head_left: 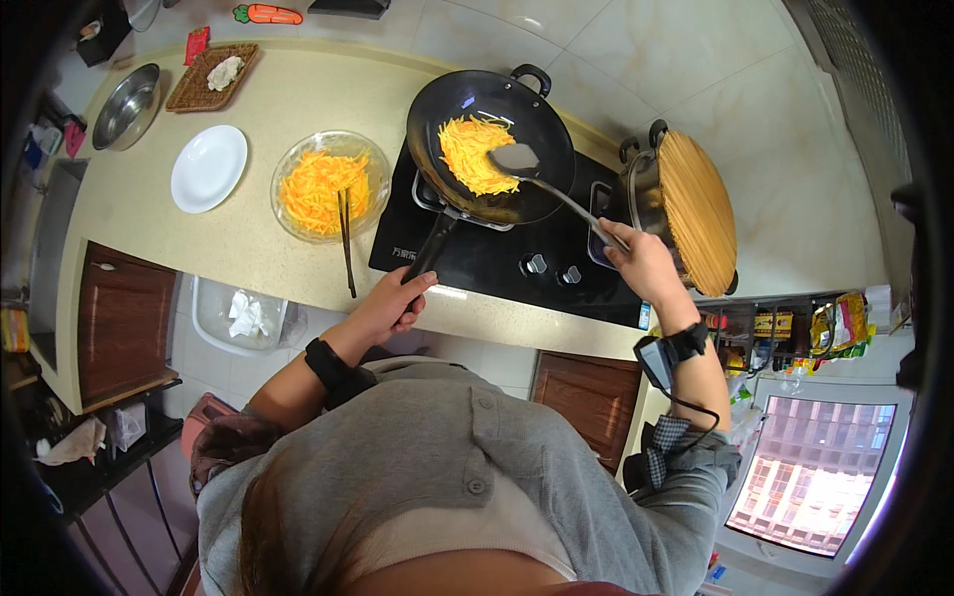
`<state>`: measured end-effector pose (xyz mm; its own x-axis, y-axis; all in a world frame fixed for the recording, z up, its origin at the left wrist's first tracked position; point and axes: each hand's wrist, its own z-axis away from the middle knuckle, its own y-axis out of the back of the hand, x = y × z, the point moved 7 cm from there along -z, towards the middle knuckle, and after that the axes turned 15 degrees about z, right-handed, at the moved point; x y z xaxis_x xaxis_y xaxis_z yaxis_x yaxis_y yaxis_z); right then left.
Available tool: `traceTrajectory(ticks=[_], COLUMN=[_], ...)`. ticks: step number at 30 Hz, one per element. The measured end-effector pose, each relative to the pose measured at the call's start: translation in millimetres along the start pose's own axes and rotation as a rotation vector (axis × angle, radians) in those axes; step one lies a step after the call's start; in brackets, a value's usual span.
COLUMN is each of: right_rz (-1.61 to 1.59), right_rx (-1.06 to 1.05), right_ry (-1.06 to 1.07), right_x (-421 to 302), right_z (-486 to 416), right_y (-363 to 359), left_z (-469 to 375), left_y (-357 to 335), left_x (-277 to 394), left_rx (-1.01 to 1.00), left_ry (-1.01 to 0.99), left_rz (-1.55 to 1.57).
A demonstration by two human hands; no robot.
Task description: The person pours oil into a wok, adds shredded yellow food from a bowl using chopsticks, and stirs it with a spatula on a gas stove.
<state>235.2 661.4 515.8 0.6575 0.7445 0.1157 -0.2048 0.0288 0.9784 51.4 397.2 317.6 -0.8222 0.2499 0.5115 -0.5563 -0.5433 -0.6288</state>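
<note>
My left hand (393, 304) grips the black handle (434, 249) of a dark wok (548, 127) on the stove. In the wok lies a mound of thin orange-yellow shreds (471, 156). My right hand (642, 262) holds the metal shaft of a wok spatula (514, 158), whose blade rests against the right side of the shreds. Left of the stove, a clear glass bowl (279, 205) contains more of the same shreds. A pair of dark chopsticks (346, 253) leans in that bowl, its ends reaching over the counter.
A black two-burner cooktop (484, 257) is set into the pale counter (328, 89). To the right stands a steel pot (645, 186) under a round wooden lid (700, 216). Leftward are a white plate (209, 169), a wicker tray (190, 86) and a steel bowl (127, 108).
</note>
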Motion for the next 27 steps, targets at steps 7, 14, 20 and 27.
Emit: traceTrajectory(ticks=[7, 14, 20, 27], right_rz=[0.000, -0.012, -0.050, -0.029], right_rx=[-0.100, 0.061, -0.046, 0.045], right_ry=[0.034, 0.025, 0.015, 0.018], right_x=[5.8, -13.2, -9.6, -13.3], right_z=[25.1, -33.4, -8.2, -20.8], right_y=[17.3, -4.9, -8.8, 4.1], left_z=[-1.3, -0.3, -1.0, -3.1], left_y=[1.8, -0.8, 2.1, 1.3], left_x=[-0.2, 0.8, -0.2, -0.8], left_rx=[-0.003, -0.008, -0.002, -0.012], left_ry=[-0.011, -0.010, 0.000, 0.000], left_rz=[0.000, -0.006, 0.003, 0.005])
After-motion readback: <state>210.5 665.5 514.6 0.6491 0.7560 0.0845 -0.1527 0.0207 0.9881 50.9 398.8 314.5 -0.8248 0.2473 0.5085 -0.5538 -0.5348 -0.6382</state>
